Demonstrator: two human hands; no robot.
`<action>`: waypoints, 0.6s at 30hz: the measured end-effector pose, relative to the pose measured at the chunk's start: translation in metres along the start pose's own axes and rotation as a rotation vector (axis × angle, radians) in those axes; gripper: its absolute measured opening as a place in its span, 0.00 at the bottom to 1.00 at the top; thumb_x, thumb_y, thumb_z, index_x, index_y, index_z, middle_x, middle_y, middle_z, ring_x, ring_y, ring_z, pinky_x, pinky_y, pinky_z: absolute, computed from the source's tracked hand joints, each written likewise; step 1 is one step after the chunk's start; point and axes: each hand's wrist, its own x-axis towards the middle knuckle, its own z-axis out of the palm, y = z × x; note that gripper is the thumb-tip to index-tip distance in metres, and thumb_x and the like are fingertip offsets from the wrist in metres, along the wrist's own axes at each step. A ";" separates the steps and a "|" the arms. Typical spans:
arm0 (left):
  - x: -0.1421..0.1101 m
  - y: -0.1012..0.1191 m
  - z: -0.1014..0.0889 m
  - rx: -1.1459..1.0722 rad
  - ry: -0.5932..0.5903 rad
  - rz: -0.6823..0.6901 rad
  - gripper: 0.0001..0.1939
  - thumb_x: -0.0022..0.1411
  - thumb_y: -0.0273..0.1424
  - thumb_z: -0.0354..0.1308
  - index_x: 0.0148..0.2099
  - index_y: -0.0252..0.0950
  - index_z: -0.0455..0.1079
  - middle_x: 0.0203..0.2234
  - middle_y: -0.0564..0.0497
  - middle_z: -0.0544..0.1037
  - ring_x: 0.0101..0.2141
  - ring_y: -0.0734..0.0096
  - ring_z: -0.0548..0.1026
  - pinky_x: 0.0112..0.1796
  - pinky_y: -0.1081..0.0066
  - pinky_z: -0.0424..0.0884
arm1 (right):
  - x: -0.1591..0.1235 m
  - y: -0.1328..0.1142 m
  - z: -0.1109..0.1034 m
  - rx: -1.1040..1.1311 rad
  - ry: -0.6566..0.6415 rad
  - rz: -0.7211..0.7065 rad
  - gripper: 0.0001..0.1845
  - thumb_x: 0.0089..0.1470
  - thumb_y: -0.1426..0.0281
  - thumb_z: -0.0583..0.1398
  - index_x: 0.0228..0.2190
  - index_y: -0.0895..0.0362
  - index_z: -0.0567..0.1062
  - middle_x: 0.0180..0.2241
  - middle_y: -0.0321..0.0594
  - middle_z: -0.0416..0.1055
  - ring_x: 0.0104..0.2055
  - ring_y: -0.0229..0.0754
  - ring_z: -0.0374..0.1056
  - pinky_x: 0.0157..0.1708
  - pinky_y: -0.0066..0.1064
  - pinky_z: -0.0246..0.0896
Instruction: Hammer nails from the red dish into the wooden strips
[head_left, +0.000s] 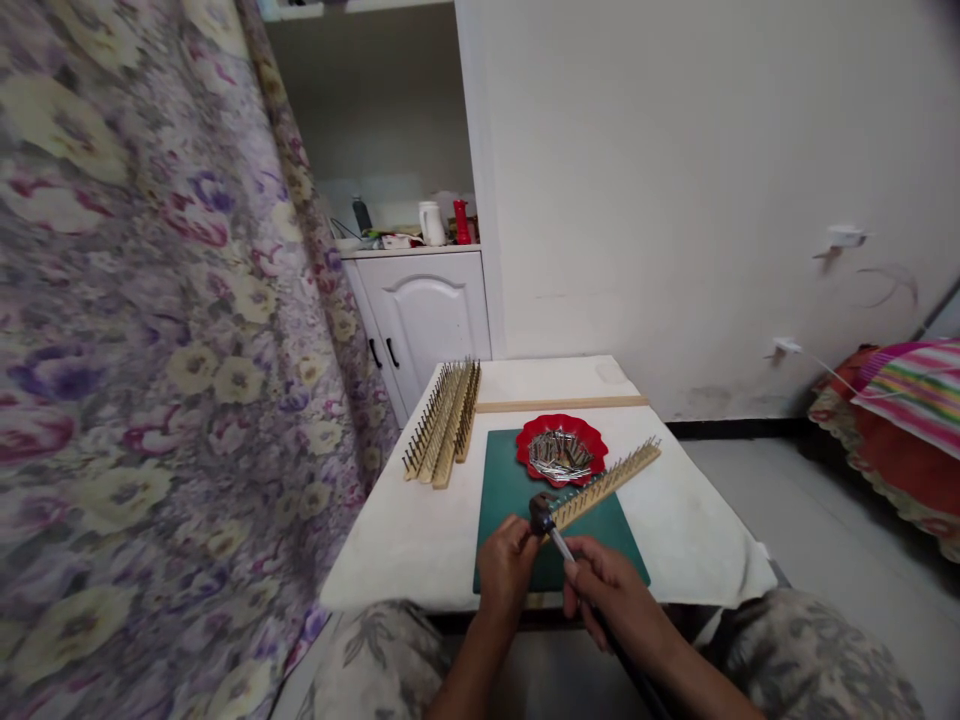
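Note:
My right hand (604,588) is wrapped round the handle of a hammer (561,545), whose dark head is over the near end of a wooden strip (609,488). Several upright nails stand in rows along this strip, which lies slanted on a green mat (501,480). Close beside the hammer head, my left hand (508,562) is pinched at the strip's near end; what its fingertips hold is hidden. Just behind the strip, a red scalloped bowl (525,462) contains a heap of loose nails (561,458).
Several nail-studded wooden strips (442,425) lie on the left of the white-covered table (405,540). A bare wooden strip (562,404) crosses its far part. A floral curtain (165,350) hangs at left, a white cabinet (431,310) stands behind, and a bed (907,430) is at right.

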 end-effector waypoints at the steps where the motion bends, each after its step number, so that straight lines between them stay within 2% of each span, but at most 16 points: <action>1: 0.000 0.000 0.000 0.003 0.000 -0.001 0.10 0.59 0.30 0.50 0.26 0.37 0.68 0.23 0.54 0.69 0.26 0.75 0.69 0.27 0.76 0.58 | 0.000 0.000 0.000 -0.002 -0.003 0.008 0.19 0.56 0.57 0.54 0.42 0.58 0.66 0.19 0.29 0.71 0.07 0.27 0.52 0.09 0.20 0.38; 12: 0.000 0.004 -0.004 -0.015 -0.015 -0.031 0.10 0.58 0.29 0.51 0.26 0.36 0.70 0.24 0.54 0.70 0.27 0.73 0.70 0.28 0.75 0.59 | -0.002 0.003 0.001 0.010 0.003 -0.019 0.19 0.57 0.57 0.53 0.43 0.58 0.67 0.19 0.29 0.71 0.07 0.27 0.52 0.09 0.19 0.40; 18: -0.002 0.006 -0.006 -0.088 -0.011 -0.032 0.10 0.59 0.32 0.52 0.33 0.38 0.74 0.28 0.51 0.74 0.29 0.71 0.72 0.30 0.74 0.64 | -0.006 0.007 -0.006 0.067 0.051 -0.041 0.20 0.57 0.56 0.54 0.42 0.58 0.66 0.19 0.29 0.70 0.07 0.27 0.51 0.08 0.19 0.37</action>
